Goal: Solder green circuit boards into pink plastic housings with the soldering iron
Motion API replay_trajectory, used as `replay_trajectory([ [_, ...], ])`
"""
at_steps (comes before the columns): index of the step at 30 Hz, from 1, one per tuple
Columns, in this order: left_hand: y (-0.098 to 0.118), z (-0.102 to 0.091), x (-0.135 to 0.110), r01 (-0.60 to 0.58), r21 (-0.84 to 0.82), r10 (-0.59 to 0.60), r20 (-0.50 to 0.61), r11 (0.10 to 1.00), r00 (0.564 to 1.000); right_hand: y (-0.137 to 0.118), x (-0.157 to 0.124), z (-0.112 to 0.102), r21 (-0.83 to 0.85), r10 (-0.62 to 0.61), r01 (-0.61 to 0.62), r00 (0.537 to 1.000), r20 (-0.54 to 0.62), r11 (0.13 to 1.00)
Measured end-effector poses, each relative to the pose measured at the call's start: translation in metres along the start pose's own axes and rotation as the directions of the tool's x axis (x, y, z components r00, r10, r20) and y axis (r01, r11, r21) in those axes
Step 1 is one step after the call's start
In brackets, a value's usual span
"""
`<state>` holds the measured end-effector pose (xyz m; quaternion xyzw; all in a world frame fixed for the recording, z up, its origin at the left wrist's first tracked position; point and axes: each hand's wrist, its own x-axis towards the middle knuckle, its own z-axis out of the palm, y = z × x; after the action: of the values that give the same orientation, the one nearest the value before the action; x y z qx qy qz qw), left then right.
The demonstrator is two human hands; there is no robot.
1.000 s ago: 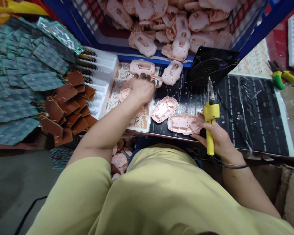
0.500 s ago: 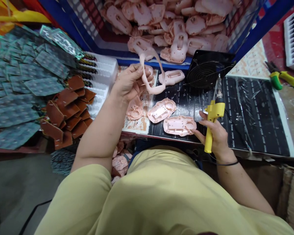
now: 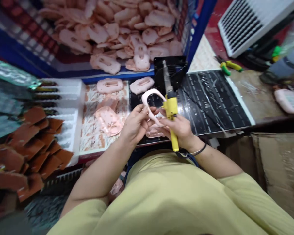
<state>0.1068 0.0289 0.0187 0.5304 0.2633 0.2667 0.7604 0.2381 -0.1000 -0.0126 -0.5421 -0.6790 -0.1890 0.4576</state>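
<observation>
My left hand [image 3: 136, 125] pinches a pale pink ring-shaped plastic frame [image 3: 145, 97] by its left side, above the front of the bench. My right hand [image 3: 183, 130] is wrapped round the handle of a yellow soldering gun [image 3: 171, 106], its metal tip pointing up and away. Fingers of the right hand also reach the lower end of the frame. Beneath both hands, a pink plastic shell [image 3: 154, 132] is partly hidden. Another pink shell [image 3: 109, 120] lies to the left, and two shells with slots, a left one [image 3: 110, 85] and a right one [image 3: 142, 85], lie farther back.
A blue crate [image 3: 88, 78] full of pink shells stands behind, with a black fan [image 3: 180, 67] at its right corner. Brown boards [image 3: 31, 147] and a white foam tray [image 3: 74, 107] are at left. Green-and-yellow pliers [image 3: 229, 67] and a white grille unit [image 3: 247, 26] sit at right.
The view has swung to the right. My left hand has brought the pink frame down and nearer, and my right hand with the soldering gun has come over to meet it.
</observation>
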Motion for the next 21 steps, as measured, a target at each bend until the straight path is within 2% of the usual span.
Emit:
replay_trajectory([
  [2, -0.002, 0.0, -0.003, -0.044, 0.065, 0.041, 0.049, 0.997, 0.998, 0.002, -0.001, -0.005, -0.045, -0.046, 0.046, 0.999, -0.009, 0.998],
  [4, 0.002, -0.005, -0.007, -0.125, 0.209, 0.099, 0.128, 0.97, 0.987, 0.006, -0.006, -0.014, -0.086, -0.065, 0.064, 0.998, -0.009, 0.994],
  [6, 0.011, -0.017, -0.014, -0.241, 0.439, 0.167, 0.201, 0.865, 0.965, 0.013, -0.011, -0.028, -0.127, -0.051, 0.049, 0.999, -0.013, 0.991],
  [8, 0.021, -0.035, -0.021, -0.348, 0.691, 0.27, 0.224, 0.633, 0.936, 0.026, -0.018, -0.046, -0.173, -0.001, -0.007, 0.999, -0.048, 0.985],
  [10, 0.028, -0.059, -0.027, -0.369, 0.872, 0.403, 0.226, 0.322, 0.887, 0.046, -0.027, -0.068, -0.243, 0.064, -0.084, 0.994, -0.088, 0.966],
  [12, 0.031, -0.083, -0.033, -0.309, 0.949, 0.497, 0.239, 0.061, 0.834, 0.071, -0.043, -0.096, -0.353, 0.143, -0.172, 0.984, -0.106, 0.92],
  [13, 0.03, -0.094, -0.036, -0.265, 0.964, 0.51, 0.242, -0.029, 0.825, 0.085, -0.052, -0.112, -0.434, 0.179, -0.214, 0.976, -0.121, 0.875],
  [14, 0.027, -0.103, -0.04, -0.216, 0.972, 0.497, 0.234, -0.094, 0.836, 0.098, -0.061, -0.129, -0.524, 0.253, -0.291, 0.957, -0.144, 0.801],
  [15, 0.024, -0.111, -0.044, -0.169, 0.976, 0.469, 0.216, -0.14, 0.856, 0.111, -0.069, -0.146, -0.612, 0.34, -0.364, 0.927, -0.161, 0.703],
  [17, 0.015, -0.118, -0.053, -0.09, 0.978, 0.39, 0.159, -0.189, 0.907, 0.135, -0.08, -0.173, -0.613, 0.39, -0.414, 0.903, -0.181, 0.673],
  [18, 0.011, -0.12, -0.056, -0.061, 0.978, 0.357, 0.13, -0.197, 0.925, 0.143, -0.082, -0.182, -0.606, 0.43, -0.422, 0.892, -0.141, 0.675],
  [20, 0.004, -0.12, -0.06, -0.024, 0.982, 0.319, 0.084, -0.189, 0.944, 0.148, -0.08, -0.189, -0.638, 0.423, -0.45, 0.882, -0.208, 0.625],
  [21, 0.002, -0.12, -0.06, -0.014, 0.984, 0.315, 0.071, -0.18, 0.947, 0.143, -0.077, -0.186, -0.623, 0.496, -0.476, 0.854, -0.158, 0.621],
])
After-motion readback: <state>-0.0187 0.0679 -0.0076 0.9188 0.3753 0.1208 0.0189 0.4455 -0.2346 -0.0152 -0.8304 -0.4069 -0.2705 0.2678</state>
